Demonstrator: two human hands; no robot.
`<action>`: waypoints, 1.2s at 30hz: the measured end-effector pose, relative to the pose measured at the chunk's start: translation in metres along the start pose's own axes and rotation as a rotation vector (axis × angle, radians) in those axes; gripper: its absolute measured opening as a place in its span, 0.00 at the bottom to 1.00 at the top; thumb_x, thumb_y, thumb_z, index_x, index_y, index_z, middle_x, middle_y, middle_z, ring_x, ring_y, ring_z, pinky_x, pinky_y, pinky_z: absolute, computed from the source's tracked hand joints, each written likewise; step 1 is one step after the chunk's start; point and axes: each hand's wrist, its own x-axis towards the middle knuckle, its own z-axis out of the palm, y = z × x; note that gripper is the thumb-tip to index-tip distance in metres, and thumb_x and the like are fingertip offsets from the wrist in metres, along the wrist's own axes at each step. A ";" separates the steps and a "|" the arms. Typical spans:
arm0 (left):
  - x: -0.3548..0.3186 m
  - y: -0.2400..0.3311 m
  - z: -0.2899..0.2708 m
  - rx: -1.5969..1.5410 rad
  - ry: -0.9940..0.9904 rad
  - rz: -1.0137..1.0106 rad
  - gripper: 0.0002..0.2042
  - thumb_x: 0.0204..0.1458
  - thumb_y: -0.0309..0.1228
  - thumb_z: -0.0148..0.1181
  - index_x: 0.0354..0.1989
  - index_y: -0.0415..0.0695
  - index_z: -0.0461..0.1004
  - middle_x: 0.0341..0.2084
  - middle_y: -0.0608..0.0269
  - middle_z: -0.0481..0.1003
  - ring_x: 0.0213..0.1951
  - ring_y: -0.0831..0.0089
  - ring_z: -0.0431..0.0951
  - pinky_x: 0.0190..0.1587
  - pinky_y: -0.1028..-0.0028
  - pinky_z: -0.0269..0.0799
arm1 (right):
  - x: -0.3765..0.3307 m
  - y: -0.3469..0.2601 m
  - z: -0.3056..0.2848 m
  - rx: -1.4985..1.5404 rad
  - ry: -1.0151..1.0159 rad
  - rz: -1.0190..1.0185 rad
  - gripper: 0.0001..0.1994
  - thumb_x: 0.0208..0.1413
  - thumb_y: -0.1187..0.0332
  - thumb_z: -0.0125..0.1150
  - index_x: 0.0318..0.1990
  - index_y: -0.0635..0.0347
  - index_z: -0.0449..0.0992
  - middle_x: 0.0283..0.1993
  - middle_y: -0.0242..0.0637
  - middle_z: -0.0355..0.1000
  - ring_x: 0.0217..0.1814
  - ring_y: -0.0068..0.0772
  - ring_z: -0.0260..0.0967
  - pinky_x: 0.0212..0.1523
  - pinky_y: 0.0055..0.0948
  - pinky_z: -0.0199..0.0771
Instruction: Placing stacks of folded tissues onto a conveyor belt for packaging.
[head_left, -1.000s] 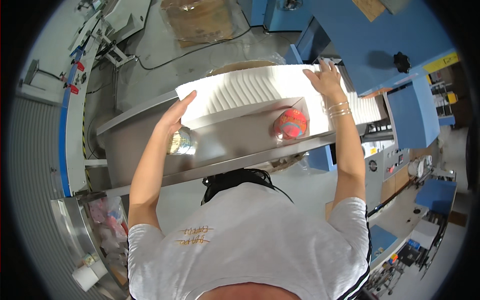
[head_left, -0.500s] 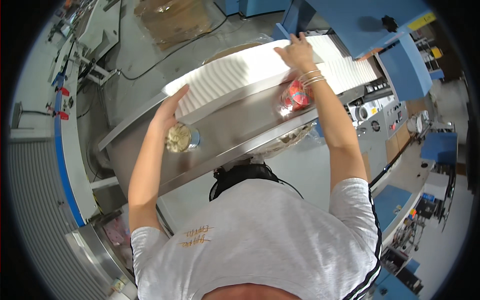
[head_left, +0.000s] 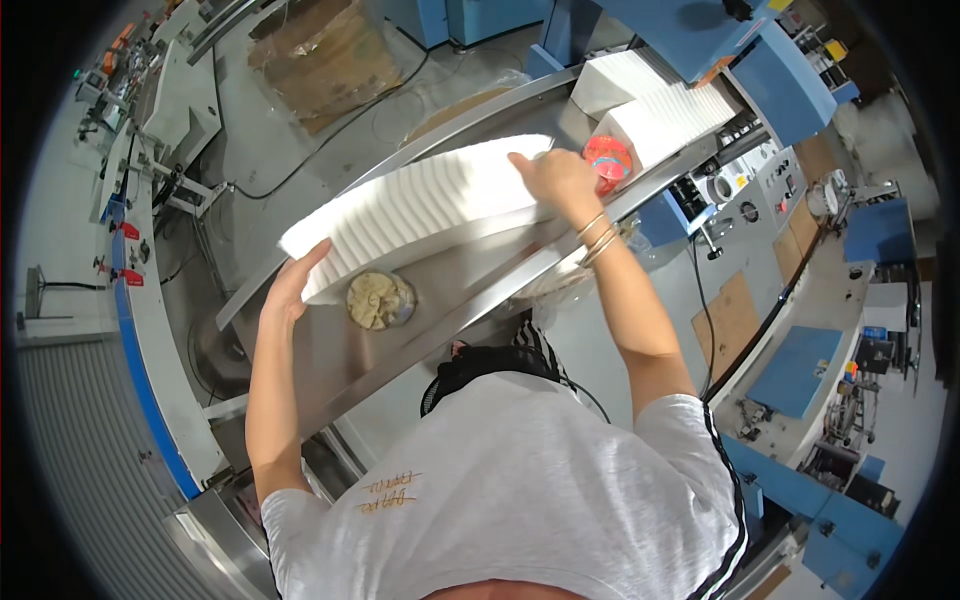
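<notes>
A long row of white folded sheets, like tissues or napkins pressed together (head_left: 430,205), lies along the metal trough (head_left: 345,365). My left hand (head_left: 288,288) is closed against its left end, the thumb over the top edge. At the other end my right hand (head_left: 562,186) presses in, its fingers partly hidden behind the sheets. Between them the two hands clamp the row. Close to my left hand stands a round container with a crumpled cream-coloured top (head_left: 380,300). Just beyond my right hand is a red round package (head_left: 608,160) in shiny wrap.
More white sheet stacks (head_left: 672,118) sit at the trough's right end, under a blue machine (head_left: 680,35). A control panel (head_left: 775,190) is at the right. Flattened cardboard (head_left: 325,65) and a black cable (head_left: 330,150) lie on the floor behind. A blue-edged machine (head_left: 140,370) stands left.
Both hands have moved left and nearer with the row of white sheets. A gap of bare metal now separates it from the stacks at the machine.
</notes>
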 end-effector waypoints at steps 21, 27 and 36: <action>0.008 0.020 0.031 -0.074 -0.160 -0.006 0.29 0.49 0.41 0.66 0.55 0.34 0.67 0.51 0.56 0.71 0.51 0.68 0.72 0.52 0.70 0.68 | -0.145 -0.141 0.117 0.292 0.181 -0.704 0.36 0.35 0.50 0.72 0.52 0.51 0.63 0.40 0.45 0.63 0.39 0.45 0.67 0.34 0.40 0.72; 0.019 0.000 0.015 -0.178 -0.174 -0.016 0.29 0.51 0.38 0.64 0.57 0.34 0.65 0.52 0.56 0.71 0.51 0.67 0.72 0.53 0.70 0.68 | -0.127 -0.084 0.018 0.631 0.277 -0.910 0.43 0.33 0.56 0.73 0.60 0.55 0.59 0.48 0.45 0.64 0.48 0.49 0.66 0.44 0.40 0.72; 0.000 0.011 0.024 -0.101 -0.109 -0.009 0.30 0.50 0.40 0.64 0.57 0.33 0.64 0.51 0.57 0.71 0.51 0.69 0.72 0.52 0.72 0.68 | 0.118 0.055 -0.061 0.047 0.392 -0.263 0.42 0.30 0.48 0.68 0.55 0.59 0.63 0.49 0.61 0.67 0.49 0.63 0.69 0.48 0.48 0.73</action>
